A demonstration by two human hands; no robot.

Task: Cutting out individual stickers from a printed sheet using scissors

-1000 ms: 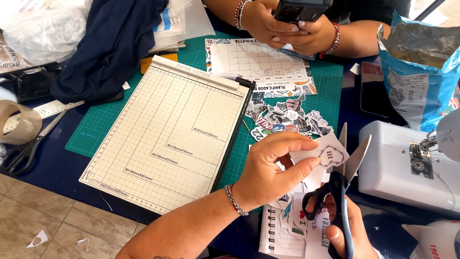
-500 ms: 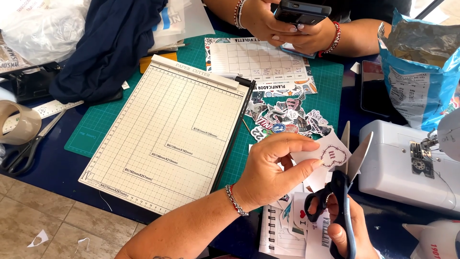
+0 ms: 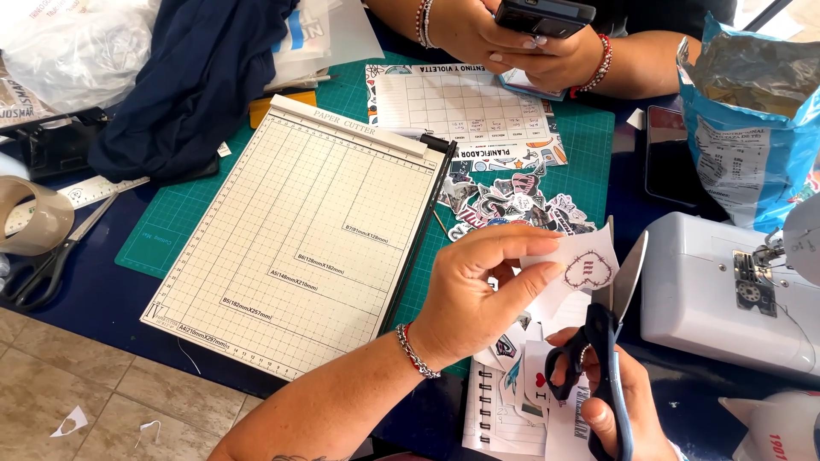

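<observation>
Sticker paper (image 3: 581, 271), a small white piece printed with a heart-shaped outline, is pinched between the thumb and fingers of the left hand (image 3: 478, 294) at the near right of the scene, above the tabletop (image 3: 102, 290). Black-handled scissors (image 3: 602, 341) sit in the right hand (image 3: 611, 401), fingers threaded through the loops and closed around them; the blades stand apart, pointing away from the person, with the paper's right edge just beside them. A beaded bracelet (image 3: 417, 352) circles the left wrist.

Under both hands lies a spiral notebook (image 3: 495, 418) covered with loose sticker cut-outs. Left of the hands, a cream paper trimmer (image 3: 299, 230) with a printed grid rests on a green cutting mat (image 3: 589, 141). A pile of cut stickers (image 3: 512, 201) lies on the mat just beyond the left hand, and a printed planner sheet (image 3: 457, 107) lies farther still.

At the far edge, another person's two hands (image 3: 512, 43) hold a dark phone (image 3: 542, 13). A white sewing machine (image 3: 726, 290) stands to the right, with an open blue foil bag (image 3: 752, 119) beyond it. At the far left are dark blue cloth (image 3: 188, 77), a roll of tape (image 3: 30, 218) and a second pair of scissors (image 3: 47, 260).
</observation>
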